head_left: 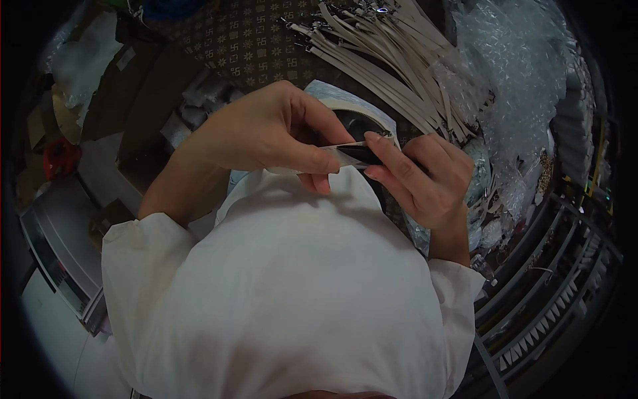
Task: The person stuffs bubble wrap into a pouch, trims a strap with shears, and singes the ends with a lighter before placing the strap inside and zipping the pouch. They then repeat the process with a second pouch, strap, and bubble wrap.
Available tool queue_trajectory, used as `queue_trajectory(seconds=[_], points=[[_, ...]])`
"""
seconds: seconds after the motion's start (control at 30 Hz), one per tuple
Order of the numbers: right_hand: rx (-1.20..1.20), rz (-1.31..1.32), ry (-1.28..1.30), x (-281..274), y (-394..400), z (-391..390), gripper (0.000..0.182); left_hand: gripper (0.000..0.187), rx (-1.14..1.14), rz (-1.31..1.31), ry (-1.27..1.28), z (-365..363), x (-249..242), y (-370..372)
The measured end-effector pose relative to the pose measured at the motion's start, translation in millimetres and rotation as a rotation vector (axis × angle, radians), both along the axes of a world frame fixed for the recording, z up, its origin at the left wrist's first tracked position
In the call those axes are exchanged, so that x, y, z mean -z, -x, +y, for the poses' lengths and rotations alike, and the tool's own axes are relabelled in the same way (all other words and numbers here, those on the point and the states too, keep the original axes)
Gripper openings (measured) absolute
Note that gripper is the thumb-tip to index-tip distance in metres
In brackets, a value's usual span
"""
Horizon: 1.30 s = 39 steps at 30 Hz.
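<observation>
In front of the chest, my left hand [266, 133] pinches the left end of a small clear plastic bag [345, 159] between thumb and fingers. A dark, flat, pointed piece [359, 154] shows at the bag's right part. My right hand [425, 174] holds that dark piece by its right end, with thumb and index finger closed on it. Both hands nearly meet, the bag and dark piece between them. Just behind the fingers is a round dark object with a pale rim [362, 120]; what it is I cannot tell.
A bundle of beige straps with metal clips [392, 66] lies on the patterned brown cloth [246, 46] beyond my hands. Clear plastic wrapping [518, 86] is heaped at the right, above a metal rack [551, 286]. Open cardboard [139, 100] and a red object [60, 158] are at the left.
</observation>
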State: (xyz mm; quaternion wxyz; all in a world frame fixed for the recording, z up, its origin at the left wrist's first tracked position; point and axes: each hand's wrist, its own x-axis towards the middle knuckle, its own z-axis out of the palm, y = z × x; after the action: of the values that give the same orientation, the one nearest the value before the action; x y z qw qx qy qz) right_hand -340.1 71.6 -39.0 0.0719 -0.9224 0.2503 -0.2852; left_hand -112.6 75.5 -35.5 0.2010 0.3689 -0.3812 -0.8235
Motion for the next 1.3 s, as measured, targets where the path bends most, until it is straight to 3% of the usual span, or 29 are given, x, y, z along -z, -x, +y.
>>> queue_trajectory(seconds=[0.43,0.53,0.6,0.63,0.83,0.9,1.0,1.03,1.1,1.13,1.2,1.23,1.3], points=[[0.173,-0.190,-0.265,-3,7,6,0.035,0.020,0.000,0.053,0.116,3,4,0],[0.258,-0.335,-0.330,0,0,8,0.039,0.017,-0.111,0.045,0.080,3,4,2],[0.326,-0.494,-0.586,-1,-10,8,0.039,0.014,-0.250,0.023,0.031,2,5,2],[0.327,-0.511,-0.570,2,-15,5,0.039,0.014,-0.242,0.014,0.049,1,5,1],[0.193,-0.405,-0.794,9,-22,-15,0.022,0.020,-0.294,-0.115,0.226,0,19,-1],[0.296,-0.382,-0.725,7,-22,-21,0.025,0.018,-0.494,-0.529,1.276,3,19,11],[0.322,-0.329,-0.914,0,-19,-29,0.028,0.021,-0.373,-0.582,1.474,0,31,-2],[0.318,-0.325,-0.918,-3,-17,-33,0.028,0.021,-0.377,-0.586,1.469,2,29,-7],[0.194,-0.179,-1.282,-7,-13,-43,0.032,0.019,-0.089,-0.282,0.639,3,18,-15],[0.189,-0.172,-1.286,-2,-13,-45,0.032,0.019,-0.096,-0.283,0.634,2,12,-15],[0.267,-0.540,-1.508,15,-13,-46,0.038,0.020,-0.004,-0.050,0.209,1,3,-16],[0.264,-0.531,-1.511,21,-6,-47,0.038,0.020,-0.012,-0.047,0.206,3,3,-17],[0.267,-0.710,-1.533,34,18,-53,0.039,0.025,-0.106,0.209,0.179,6,4,-19]])
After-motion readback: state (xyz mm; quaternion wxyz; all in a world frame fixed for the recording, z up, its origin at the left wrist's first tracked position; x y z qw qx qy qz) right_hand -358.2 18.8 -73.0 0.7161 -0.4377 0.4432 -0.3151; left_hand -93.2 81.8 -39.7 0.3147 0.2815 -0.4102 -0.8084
